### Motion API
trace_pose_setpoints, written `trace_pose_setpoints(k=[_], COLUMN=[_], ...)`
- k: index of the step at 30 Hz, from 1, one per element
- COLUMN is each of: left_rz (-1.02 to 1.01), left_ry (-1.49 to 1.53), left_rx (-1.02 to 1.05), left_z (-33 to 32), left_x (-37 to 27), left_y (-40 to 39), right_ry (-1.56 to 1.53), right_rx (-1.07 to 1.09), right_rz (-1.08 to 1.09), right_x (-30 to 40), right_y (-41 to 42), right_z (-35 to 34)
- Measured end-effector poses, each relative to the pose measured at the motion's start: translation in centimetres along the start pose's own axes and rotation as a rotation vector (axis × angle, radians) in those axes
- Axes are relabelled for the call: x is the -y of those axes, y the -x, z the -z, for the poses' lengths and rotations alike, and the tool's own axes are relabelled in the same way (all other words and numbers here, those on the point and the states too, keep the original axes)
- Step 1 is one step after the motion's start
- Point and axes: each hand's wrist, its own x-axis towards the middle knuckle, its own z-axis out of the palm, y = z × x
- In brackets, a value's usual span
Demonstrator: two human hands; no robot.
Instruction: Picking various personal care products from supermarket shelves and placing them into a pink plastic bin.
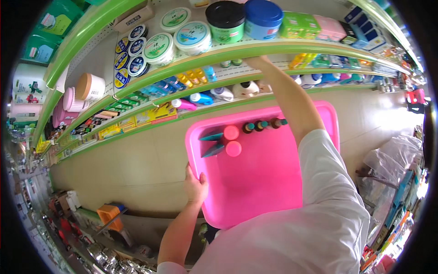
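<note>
My left hand (196,185) grips the left rim of a large pink plastic tub (260,171), held against my body. Inside the tub, near its far left corner, stand two containers with pink round lids (233,148), two teal-topped items (213,150) and several small dark bottles with teal caps (261,125). My right arm reaches over the tub to the shelf, and my right hand (258,62) is at the level below the top shelf board. Its fingers are partly hidden under the green shelf edge; whether they hold anything does not show. Small green-capped containers (236,62) stand just left of it.
The top shelf edge (219,56) carries white round tubs (159,49), a black-lidded jar (226,22), a blue-lidded jar (263,20) and green boxes (299,25). Bottles fill lower levels. Behind me are an orange basket (110,216) and plastic-wrapped goods (390,161).
</note>
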Motion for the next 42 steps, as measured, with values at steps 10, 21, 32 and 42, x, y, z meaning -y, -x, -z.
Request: trace_pose_setpoints(k=[10,21,32,42], left_rz=[-0.025,0.009,-0.015,-0.035], left_ry=[0.074,0.148,0.122,0.030], left_rx=[0.027,0.046,0.042,0.039], left_z=[0.0,0.3,0.3,0.2], left_x=[-0.7,-0.5,-0.2,0.1], left_y=[-0.1,-0.2,0.1,-0.2], right_ry=[-0.099,-1.055,-1.185,-0.580], right_rx=[-0.256,-0.560,-0.642,-0.333], right_rz=[-0.074,-0.887,-0.594,-0.235], right_x=[-2.5,-6.0,-4.6,1.9], right_y=[-6.5,1.5,14.1,33.7], right_z=[-2.6,0.6,9.8,7.0])
